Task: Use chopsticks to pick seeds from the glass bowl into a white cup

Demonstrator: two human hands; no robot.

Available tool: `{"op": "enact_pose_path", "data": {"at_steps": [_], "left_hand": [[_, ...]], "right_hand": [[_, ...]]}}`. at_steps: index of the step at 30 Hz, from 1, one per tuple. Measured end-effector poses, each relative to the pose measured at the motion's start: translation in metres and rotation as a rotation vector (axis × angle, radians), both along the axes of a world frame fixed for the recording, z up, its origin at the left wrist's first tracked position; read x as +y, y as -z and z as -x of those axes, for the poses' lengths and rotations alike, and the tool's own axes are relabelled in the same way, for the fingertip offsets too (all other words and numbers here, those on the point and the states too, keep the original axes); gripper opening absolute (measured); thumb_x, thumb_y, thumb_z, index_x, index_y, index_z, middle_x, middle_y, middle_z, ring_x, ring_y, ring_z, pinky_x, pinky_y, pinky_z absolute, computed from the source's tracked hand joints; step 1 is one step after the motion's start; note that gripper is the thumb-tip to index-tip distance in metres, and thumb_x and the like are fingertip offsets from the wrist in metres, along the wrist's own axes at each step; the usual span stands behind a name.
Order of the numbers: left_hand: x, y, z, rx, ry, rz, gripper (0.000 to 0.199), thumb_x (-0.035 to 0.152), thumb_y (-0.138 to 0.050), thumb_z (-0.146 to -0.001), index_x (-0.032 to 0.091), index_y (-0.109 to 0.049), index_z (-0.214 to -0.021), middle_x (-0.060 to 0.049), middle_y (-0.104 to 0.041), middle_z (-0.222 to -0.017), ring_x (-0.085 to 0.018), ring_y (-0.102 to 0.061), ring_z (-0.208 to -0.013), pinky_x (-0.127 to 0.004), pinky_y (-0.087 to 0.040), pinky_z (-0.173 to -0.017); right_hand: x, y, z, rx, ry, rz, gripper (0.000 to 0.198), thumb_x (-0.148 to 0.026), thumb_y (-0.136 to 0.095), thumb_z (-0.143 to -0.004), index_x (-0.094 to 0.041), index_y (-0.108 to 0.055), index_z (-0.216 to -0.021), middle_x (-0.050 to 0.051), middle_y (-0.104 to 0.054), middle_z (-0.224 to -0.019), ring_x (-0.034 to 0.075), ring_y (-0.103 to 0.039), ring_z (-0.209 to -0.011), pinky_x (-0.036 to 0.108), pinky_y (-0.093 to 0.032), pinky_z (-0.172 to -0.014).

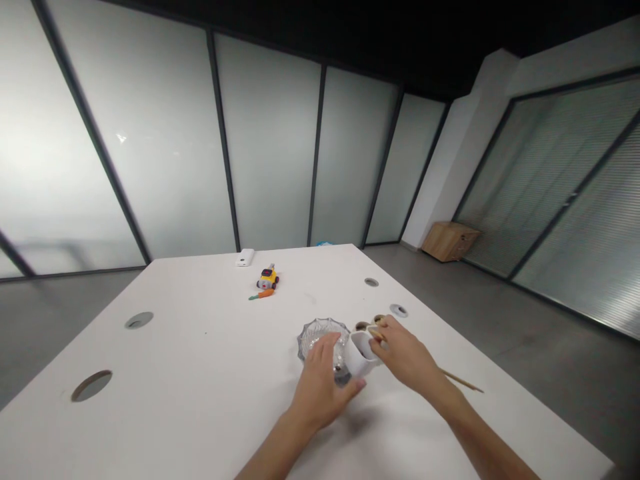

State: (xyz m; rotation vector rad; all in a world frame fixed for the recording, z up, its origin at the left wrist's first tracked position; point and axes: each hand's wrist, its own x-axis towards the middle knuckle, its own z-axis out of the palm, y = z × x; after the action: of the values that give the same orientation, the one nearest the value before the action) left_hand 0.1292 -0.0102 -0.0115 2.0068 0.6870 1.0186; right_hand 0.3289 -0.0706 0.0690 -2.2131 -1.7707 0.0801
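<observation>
My right hand (403,350) is closed at the upper right side of a small white cup (359,353), its fingers around a light-brown, wood-like part by the rim. The cup is tilted, its mouth partly visible, at the right edge of a clear cut-glass bowl (320,327). Left of the cup, my left hand (323,387) is open, thumb and fingers spread, in front of the bowl and hiding part of it. Brownish round shapes (362,326) show just behind the cup; what they are I cannot tell. A thin wooden stick (465,381) lies partly hidden behind my right forearm.
Farther back on the white table (200,373) are a yellow toy vehicle (269,278), an orange-handled toy screwdriver (263,294) and a white box-like device (245,257). Several round holes pierce the tabletop, one hole (92,386) at the left. A wooden cabinet (449,241) stands on the floor.
</observation>
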Motion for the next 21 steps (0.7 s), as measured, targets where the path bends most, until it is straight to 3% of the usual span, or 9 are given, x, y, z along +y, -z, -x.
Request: {"op": "enact_pose_path", "data": {"at_steps": [3,6,11,14,17,21], "left_hand": [[0.01,-0.011,-0.008,0.008,0.076,0.093,0.065,0.029,-0.079,-0.077,0.023,-0.054,-0.137,-0.014,-0.062,-0.137,-0.034,-0.055,-0.129,-0.05,-0.039,-0.113],[0.021,-0.02,-0.005,0.05,0.063,0.161,0.052,0.026,-0.074,-0.079,0.022,-0.057,-0.128,-0.011,-0.068,-0.121,-0.029,-0.062,-0.112,-0.043,-0.045,-0.103],[0.03,-0.02,0.003,0.008,-0.018,0.241,0.044,0.026,-0.072,-0.079,0.019,-0.058,-0.12,-0.009,-0.068,-0.116,-0.027,-0.061,-0.107,-0.041,-0.046,-0.1],[0.031,-0.015,0.001,-0.135,-0.002,0.396,0.043,0.034,-0.072,-0.084,0.018,-0.056,-0.12,-0.011,-0.067,-0.117,-0.026,-0.063,-0.106,-0.041,-0.051,-0.096],[0.032,-0.012,-0.001,-0.346,0.087,0.634,0.053,0.046,-0.074,-0.085,0.018,-0.053,-0.125,-0.015,-0.064,-0.128,-0.028,-0.065,-0.111,-0.04,-0.057,-0.09],[0.033,-0.011,-0.001,-0.526,0.174,0.848,0.059,0.049,-0.079,-0.083,0.018,-0.053,-0.127,-0.017,-0.061,-0.137,-0.03,-0.064,-0.119,-0.041,-0.058,-0.091]], "right_hand": [[0.018,-0.009,0.018,0.037,-0.083,-0.011,0.026,-0.022,-0.05,-0.095,-0.018,-0.069,-0.078,0.01,-0.063,-0.117,0.016,-0.064,-0.084,0.03,-0.045,-0.077],[0.033,-0.007,0.025,0.067,-0.104,-0.009,0.026,-0.021,-0.05,-0.095,-0.018,-0.07,-0.078,0.011,-0.063,-0.124,0.017,-0.065,-0.095,0.031,-0.046,-0.087],[0.052,-0.001,0.026,0.16,-0.179,0.02,0.027,-0.025,-0.048,-0.099,-0.018,-0.068,-0.083,0.009,-0.07,-0.104,0.019,-0.066,-0.099,0.029,-0.045,-0.091],[0.06,-0.003,0.028,0.183,-0.175,0.042,0.035,-0.035,-0.043,-0.104,-0.018,-0.067,-0.085,0.008,-0.072,-0.096,0.019,-0.067,-0.093,0.03,-0.045,-0.089],[0.061,-0.01,0.028,0.181,-0.272,0.062,0.042,-0.042,-0.04,-0.106,-0.019,-0.07,-0.086,0.009,-0.073,-0.102,0.02,-0.067,-0.096,0.03,-0.046,-0.089],[0.049,-0.02,0.022,0.109,-0.432,0.112,0.025,-0.045,-0.057,-0.098,-0.025,-0.073,-0.099,0.005,-0.068,-0.124,0.02,-0.067,-0.101,0.028,-0.047,-0.085]]}}
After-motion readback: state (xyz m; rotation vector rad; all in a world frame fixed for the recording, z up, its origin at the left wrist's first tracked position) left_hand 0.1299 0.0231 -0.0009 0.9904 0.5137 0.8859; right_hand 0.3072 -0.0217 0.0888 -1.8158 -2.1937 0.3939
